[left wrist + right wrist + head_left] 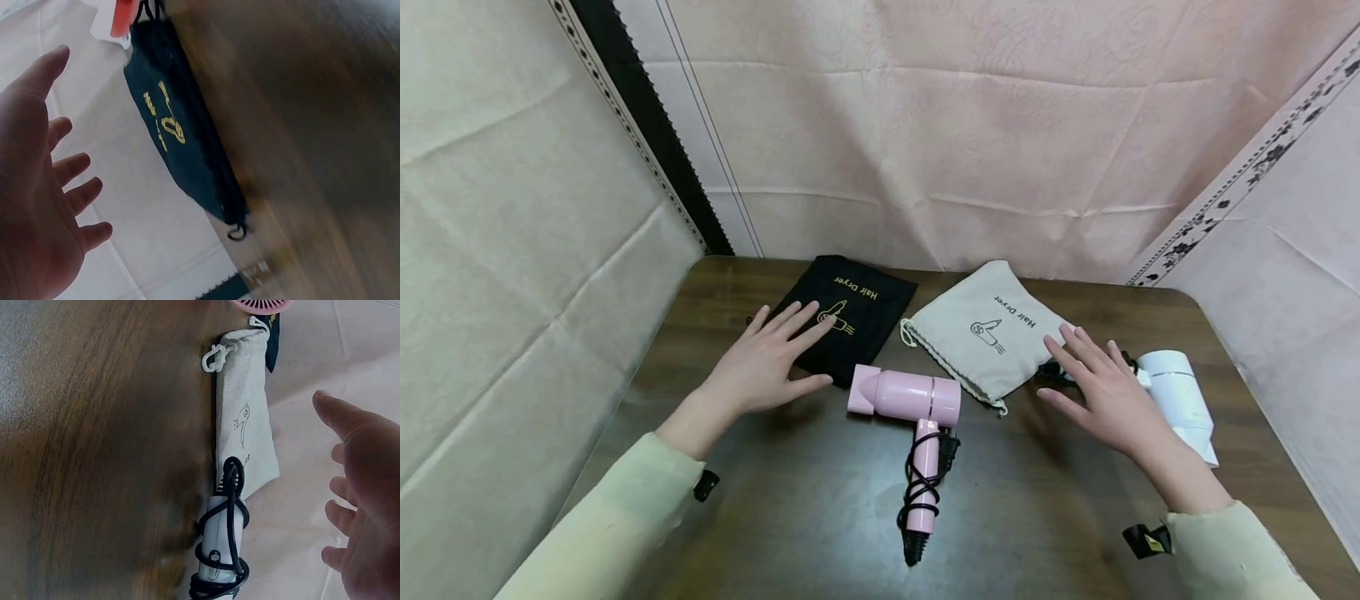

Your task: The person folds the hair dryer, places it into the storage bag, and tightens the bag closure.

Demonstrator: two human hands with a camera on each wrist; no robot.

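My left hand (765,360), fingers spread and palm down, hovers by the black drawstring pouch (868,312), which has a yellow hair dryer print. My right hand (1101,392) is spread in the same way near the white drawstring pouch (1000,333) and the white hair dryer (1176,400). Neither hand holds anything. Between them a pink hair dryer (906,394) lies with its black cord wound round the handle. In the right wrist view, the white dryer's handle (219,537) is wrapped in black cord beside the white pouch (244,412).
Everything lies on a brown wooden table (790,508). Pale cloth (1000,150) hangs behind it and along both sides, the left one bordered by a black strip (655,125). Both pouches lie toward the back edge.
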